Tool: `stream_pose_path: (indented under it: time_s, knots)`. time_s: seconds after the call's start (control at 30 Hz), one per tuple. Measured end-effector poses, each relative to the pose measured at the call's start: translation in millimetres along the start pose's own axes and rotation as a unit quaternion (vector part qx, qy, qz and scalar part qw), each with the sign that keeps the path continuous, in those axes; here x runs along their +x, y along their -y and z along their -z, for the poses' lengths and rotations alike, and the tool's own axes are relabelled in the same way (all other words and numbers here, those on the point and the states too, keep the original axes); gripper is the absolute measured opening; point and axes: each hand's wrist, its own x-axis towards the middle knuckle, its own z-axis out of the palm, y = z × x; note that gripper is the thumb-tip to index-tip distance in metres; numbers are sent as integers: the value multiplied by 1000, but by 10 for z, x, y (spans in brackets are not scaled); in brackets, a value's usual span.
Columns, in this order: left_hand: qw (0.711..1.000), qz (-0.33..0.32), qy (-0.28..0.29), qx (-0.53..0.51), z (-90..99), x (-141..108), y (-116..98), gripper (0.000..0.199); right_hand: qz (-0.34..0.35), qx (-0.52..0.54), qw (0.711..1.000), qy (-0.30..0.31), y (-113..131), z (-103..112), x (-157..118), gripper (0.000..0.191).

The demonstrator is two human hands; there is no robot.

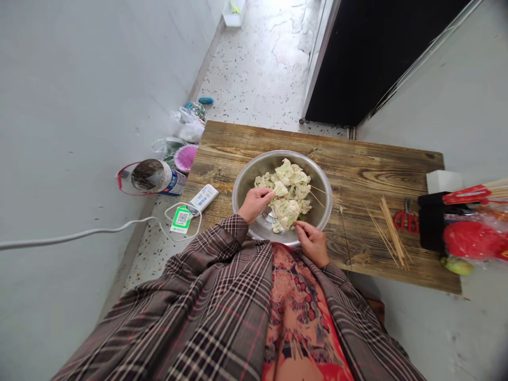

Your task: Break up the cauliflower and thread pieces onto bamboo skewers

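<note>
Pinching a small floret (pixel 280 189) between thumb and fingertips, the left hand (pixel 257 205) reaches in over the 8 o'clock side of a metal bowl (pixel 326 211). The right hand (pixel 313 243) is at the bowl's 4 to 5 o'clock edge, its thumb and fingertips together at the side of a larger floret (pixel 286 211); whether they are clamped on it or on something thin, I cannot tell. More cauliflower (pixel 291 172) is heaped in the bowl, mostly from its middle toward 1 o'clock. Thin sticks (pixel 317 197) stick out from the heap toward 3 o'clock. The bowl sits on a wooden table (pixel 357 159). Farther out, between 3 and 4 o'clock, lie loose skewers (pixel 391 227), with red-handled scissors (pixel 405 221) just beyond. Toward 9 o'clock, a white block (pixel 203 198) lies at the table's edge.
</note>
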Motion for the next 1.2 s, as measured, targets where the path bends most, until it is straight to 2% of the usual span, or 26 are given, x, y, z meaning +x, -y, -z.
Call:
stream_pose_path:
  time_s: [0.4,0.67,0.87,1.07,1.2]
  knots:
    - [996,-43,37,64,52,31,-95,30,12,7,1000,-13,-38,-53,41,29]
    - [997,-24,49,54,58,25,-145,28,-5,14,1000,-12,-24,-60,55,30]
    - [999,-3,53,8,16,41,-59,28,12,3,1000,-7,-31,-24,60,30]
    - [997,-22,68,36,14,35,-29,41,20,-20,1000,-4,-19,43,24,29]
    - [996,-11,77,32,33,19,-53,40,29,-27,999,-16,-5,54,11,29]
